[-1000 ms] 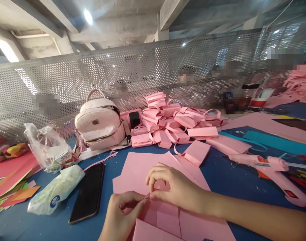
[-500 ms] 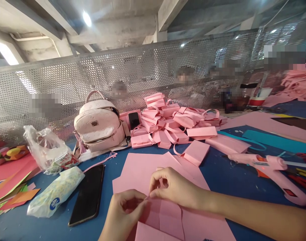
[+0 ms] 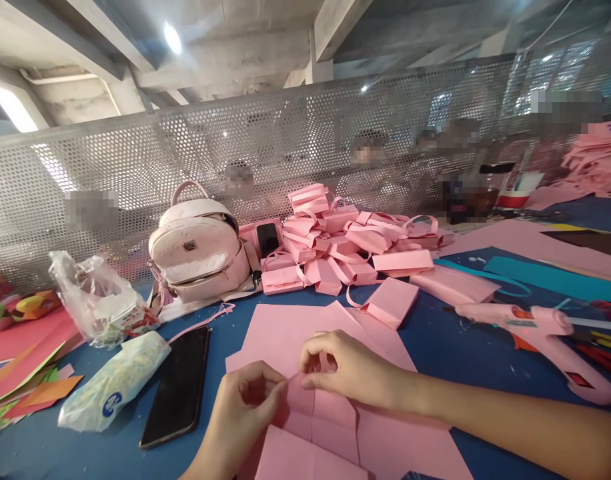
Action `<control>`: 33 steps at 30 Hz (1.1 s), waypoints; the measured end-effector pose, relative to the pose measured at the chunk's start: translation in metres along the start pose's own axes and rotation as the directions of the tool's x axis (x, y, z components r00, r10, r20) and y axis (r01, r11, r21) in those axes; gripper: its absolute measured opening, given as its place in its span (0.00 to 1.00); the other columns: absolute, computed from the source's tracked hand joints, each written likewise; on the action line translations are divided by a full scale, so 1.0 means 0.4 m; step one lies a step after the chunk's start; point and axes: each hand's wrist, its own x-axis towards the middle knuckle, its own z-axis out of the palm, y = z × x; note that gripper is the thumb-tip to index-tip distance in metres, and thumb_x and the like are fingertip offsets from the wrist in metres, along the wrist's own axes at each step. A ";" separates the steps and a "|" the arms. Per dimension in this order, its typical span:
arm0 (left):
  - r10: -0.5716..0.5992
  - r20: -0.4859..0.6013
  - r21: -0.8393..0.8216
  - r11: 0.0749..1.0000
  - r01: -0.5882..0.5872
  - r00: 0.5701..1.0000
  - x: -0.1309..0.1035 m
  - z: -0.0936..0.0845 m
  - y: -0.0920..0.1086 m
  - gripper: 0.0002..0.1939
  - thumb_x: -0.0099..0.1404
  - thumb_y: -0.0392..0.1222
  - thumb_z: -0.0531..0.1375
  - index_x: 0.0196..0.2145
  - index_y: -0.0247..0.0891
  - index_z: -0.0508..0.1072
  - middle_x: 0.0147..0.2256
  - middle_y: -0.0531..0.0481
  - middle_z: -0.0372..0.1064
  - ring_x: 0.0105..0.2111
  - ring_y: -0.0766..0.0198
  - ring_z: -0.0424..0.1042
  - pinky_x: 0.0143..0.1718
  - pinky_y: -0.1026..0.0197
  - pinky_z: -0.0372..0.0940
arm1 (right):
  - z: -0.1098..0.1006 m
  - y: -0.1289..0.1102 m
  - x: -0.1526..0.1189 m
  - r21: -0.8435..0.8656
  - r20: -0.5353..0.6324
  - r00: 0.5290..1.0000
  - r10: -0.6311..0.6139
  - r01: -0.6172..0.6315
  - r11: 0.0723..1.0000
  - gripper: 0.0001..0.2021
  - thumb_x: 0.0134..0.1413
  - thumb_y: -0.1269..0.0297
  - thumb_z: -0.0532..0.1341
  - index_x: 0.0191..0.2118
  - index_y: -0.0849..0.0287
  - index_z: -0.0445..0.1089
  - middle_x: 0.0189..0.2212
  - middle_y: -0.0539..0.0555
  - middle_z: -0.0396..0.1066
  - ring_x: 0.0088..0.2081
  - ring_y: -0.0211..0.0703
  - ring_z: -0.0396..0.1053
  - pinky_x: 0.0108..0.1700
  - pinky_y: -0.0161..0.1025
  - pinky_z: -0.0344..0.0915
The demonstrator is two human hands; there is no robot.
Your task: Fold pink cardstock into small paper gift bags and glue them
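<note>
A creased, partly folded piece of pink paper (image 3: 330, 420) lies at the front, above larger pink sheets (image 3: 280, 327). Thumb and fingers of my left hand (image 3: 245, 400) pinch its upper left edge. My right hand (image 3: 345, 373) grips the same edge a little to the right, its fingertips curled and close to the left ones. A folded pink flap (image 3: 305, 460) lies nearest me, its lower part cut off by the frame. Just beyond my hands rests a finished-looking pink paper bag (image 3: 393, 303) with a strip handle.
A heap of pink paper bags (image 3: 330, 233) stands behind, beside a pale pink backpack (image 3: 195, 247). On the left are a black phone (image 3: 178, 387), a tissue pack (image 3: 113, 383) and a plastic bag (image 3: 90, 300). A pink glue gun (image 3: 540, 340) lies right, near teal paper (image 3: 555, 280).
My left hand has shifted slightly left and up along the paper's edge, opening a small gap from the right hand. The paper and near flap have moved slightly left.
</note>
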 end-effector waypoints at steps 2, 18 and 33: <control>-0.007 0.050 -0.058 0.998 0.010 0.999 0.003 0.007 -0.007 0.18 0.60 0.54 0.66 0.30 0.33 0.77 0.21 0.50 0.70 0.21 0.67 0.67 0.25 0.67 0.60 | 0.010 0.005 0.000 0.043 0.006 1.000 -0.003 0.002 0.999 0.05 0.51 0.62 0.70 0.32 0.58 0.79 0.32 0.50 0.76 0.30 0.37 0.64 0.33 0.34 0.58; 0.076 -0.127 0.049 0.996 -0.070 0.989 0.019 -0.033 0.001 0.18 0.61 0.54 0.65 0.28 0.34 0.75 0.20 0.52 0.68 0.19 0.67 0.65 0.22 0.68 0.57 | -0.015 0.067 0.037 0.321 -0.033 0.999 0.026 -0.014 0.947 0.14 0.52 0.54 0.68 0.29 0.62 0.74 0.27 0.51 0.72 0.31 0.40 0.67 0.35 0.36 0.62; -0.045 0.017 0.066 0.997 0.044 0.999 0.023 -0.026 -0.013 0.16 0.58 0.51 0.66 0.25 0.33 0.77 0.22 0.51 0.70 0.23 0.67 0.64 0.24 0.68 0.56 | 0.014 0.047 0.020 0.228 -0.051 0.999 -0.019 0.030 0.973 0.06 0.56 0.69 0.63 0.28 0.61 0.71 0.26 0.48 0.71 0.30 0.37 0.65 0.34 0.35 0.58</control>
